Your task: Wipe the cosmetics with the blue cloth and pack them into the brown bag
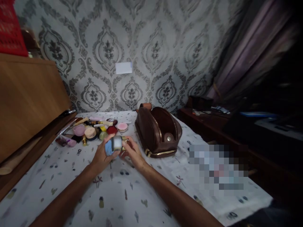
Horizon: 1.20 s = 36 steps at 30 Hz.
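Note:
In front of me, above the patterned cloth, my left hand (104, 154) is closed around a small, pale bottle (117, 143) with dark edges and a gold end. A light-blue, cloth-like piece (109, 147) is bunched between that palm and the bottle. The fingers of my right hand (133, 152) grip the gold end (124, 142) from the right. Just beyond the right hand stands a brown leather toiletry bag (156, 135), unzipped at the top with its dark inside showing. Fingers partly cover the bottle, and its label cannot be read.
Left of the bag lies a pile of makeup, including a pink compact (122, 127), a red compact (112, 130) and a cream jar (90, 133). A wooden cabinet (30, 107) borders the left. At right, a blurred-out patch (217, 168) covers something on the white printed cloth (125, 201).

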Available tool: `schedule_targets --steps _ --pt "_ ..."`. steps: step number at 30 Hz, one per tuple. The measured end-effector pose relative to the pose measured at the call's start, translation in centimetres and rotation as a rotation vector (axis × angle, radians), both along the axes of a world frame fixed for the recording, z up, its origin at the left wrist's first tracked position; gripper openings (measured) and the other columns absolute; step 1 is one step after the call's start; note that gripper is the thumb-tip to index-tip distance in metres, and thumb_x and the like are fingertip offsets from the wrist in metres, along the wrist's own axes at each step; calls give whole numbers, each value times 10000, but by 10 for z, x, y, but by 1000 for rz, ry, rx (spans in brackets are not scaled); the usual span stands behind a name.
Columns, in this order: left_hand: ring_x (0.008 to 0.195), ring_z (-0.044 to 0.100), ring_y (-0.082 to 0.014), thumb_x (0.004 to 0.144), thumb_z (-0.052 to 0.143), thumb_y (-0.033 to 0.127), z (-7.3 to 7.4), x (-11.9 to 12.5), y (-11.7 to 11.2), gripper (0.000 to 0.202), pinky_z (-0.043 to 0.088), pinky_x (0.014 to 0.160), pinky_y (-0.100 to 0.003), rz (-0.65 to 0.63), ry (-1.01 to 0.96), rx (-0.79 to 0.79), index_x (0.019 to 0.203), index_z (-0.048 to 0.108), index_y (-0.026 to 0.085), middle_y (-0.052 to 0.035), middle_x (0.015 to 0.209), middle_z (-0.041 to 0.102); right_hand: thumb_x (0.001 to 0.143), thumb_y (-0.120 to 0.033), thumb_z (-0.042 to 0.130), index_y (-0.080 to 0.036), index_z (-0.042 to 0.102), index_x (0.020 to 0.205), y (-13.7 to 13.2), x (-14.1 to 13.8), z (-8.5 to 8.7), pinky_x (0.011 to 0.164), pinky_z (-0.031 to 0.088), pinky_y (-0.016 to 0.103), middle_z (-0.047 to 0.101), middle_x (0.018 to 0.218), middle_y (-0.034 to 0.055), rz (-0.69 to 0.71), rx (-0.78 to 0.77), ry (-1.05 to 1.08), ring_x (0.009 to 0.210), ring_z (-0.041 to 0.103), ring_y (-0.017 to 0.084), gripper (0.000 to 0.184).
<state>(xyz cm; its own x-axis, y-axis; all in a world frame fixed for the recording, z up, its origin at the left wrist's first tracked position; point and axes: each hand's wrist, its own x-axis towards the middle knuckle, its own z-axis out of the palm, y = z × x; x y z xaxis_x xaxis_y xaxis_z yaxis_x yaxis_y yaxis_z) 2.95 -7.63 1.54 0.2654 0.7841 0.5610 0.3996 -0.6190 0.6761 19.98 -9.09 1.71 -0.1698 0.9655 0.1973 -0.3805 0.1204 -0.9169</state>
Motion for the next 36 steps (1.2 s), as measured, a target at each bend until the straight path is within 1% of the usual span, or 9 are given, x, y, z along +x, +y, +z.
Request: schedule_targets --steps 6,11,14,16,20,24,27,33,36 --pt "1065 665 -303 728 771 438 7 -4 4 670 537 909 -434 54 104 293 1291 459 254 -109 1222 650 699 -605 753 -224 628 983 -7 9 25 470 488 206 588 781 -20 31 47 107 594 560 108 491" --pt "1031 675 -299 763 721 376 44 17 8 682 557 855 -405 0 172 436 1360 414 258 -111 1233 643 731 -679 681 -188 656 878 -9 41 60 443 452 220 542 663 -23 53 78 154 517 486 98 513" --pt "1047 665 -288 809 639 308 73 51 19 630 562 824 -376 -37 289 356 1387 396 253 -100 1223 644 734 -646 694 -184 649 851 -7 75 85 469 461 209 558 703 -13 -106 146 185 571 501 102 479" --pt "1124 626 -287 828 553 196 91 81 33 535 535 911 -404 -90 417 342 1351 446 237 -99 1233 629 758 -637 669 -188 643 878 0 100 99 468 462 204 564 732 -11 -253 174 173 603 517 110 465" --pt "1330 459 -302 730 483 22 110 131 65 658 461 1048 -459 -230 645 432 1358 475 218 -116 1377 517 818 -600 595 -187 642 940 25 143 111 511 477 213 600 824 8 -564 227 -65 707 566 139 433" --pt "1332 448 -303 770 504 59 105 145 83 536 453 1067 -475 -342 759 489 1283 537 209 -120 1338 545 901 -439 550 -171 625 1064 54 164 112 751 519 308 656 959 55 -698 224 -646 892 619 195 322" --pt "1320 449 -309 786 499 71 94 137 82 484 450 1067 -493 -298 744 500 1253 537 192 -128 1289 571 887 -344 609 -136 595 1134 72 166 108 917 475 388 650 1117 129 -679 139 -1090 1051 613 255 323" --pt "1350 415 -283 754 448 3 77 137 65 539 424 1096 -498 -195 605 477 1250 521 201 -110 1268 571 760 -194 768 -121 646 1049 109 154 80 857 511 384 641 1154 188 -563 -43 -1253 1071 643 323 322" --pt "1366 396 -275 715 442 -24 73 142 63 601 412 1114 -495 -206 565 451 1271 508 194 -106 1284 566 834 -260 731 -124 639 1111 126 146 66 854 534 401 635 1169 154 -523 -97 -1303 1052 643 285 322"
